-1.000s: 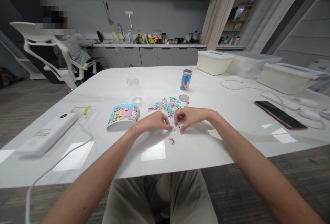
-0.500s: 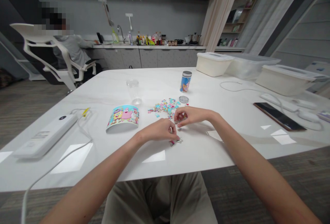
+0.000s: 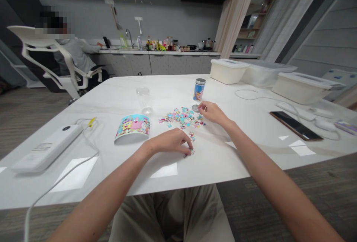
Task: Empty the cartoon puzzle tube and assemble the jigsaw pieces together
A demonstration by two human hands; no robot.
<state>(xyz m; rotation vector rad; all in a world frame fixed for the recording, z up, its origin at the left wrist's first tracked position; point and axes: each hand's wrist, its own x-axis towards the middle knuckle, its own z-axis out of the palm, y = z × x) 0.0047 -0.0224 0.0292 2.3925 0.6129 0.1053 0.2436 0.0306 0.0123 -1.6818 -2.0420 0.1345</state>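
Observation:
My left hand (image 3: 174, 141) rests low over the white table, thumb and forefinger closed on a small puzzle piece (image 3: 192, 152) whose picture is too small to read. Just beyond those fingertips lies a short group of puzzle pieces (image 3: 191, 136). My right hand (image 3: 213, 112) is at the right edge of the loose pile of colourful puzzle pieces (image 3: 181, 116), its fingers bent and slightly apart, nothing visible between them. Its fingertips are beside a round silvery lid (image 3: 195, 108); whether they touch it I cannot tell. Left of the pile stands a curved cartoon picture sheet (image 3: 133, 127).
A clear plastic jar (image 3: 144, 100) and a blue cartoon canister (image 3: 199, 89) stand behind the pile. On the left lies a white power strip (image 3: 47, 147) with its cable. A phone (image 3: 295, 125) and lidded bins (image 3: 228, 71) are on the right. A person sits far left.
My right hand has moved away from the near pieces, up and right towards the lid, uncovering the small group of pieces. My left hand has stayed almost in place.

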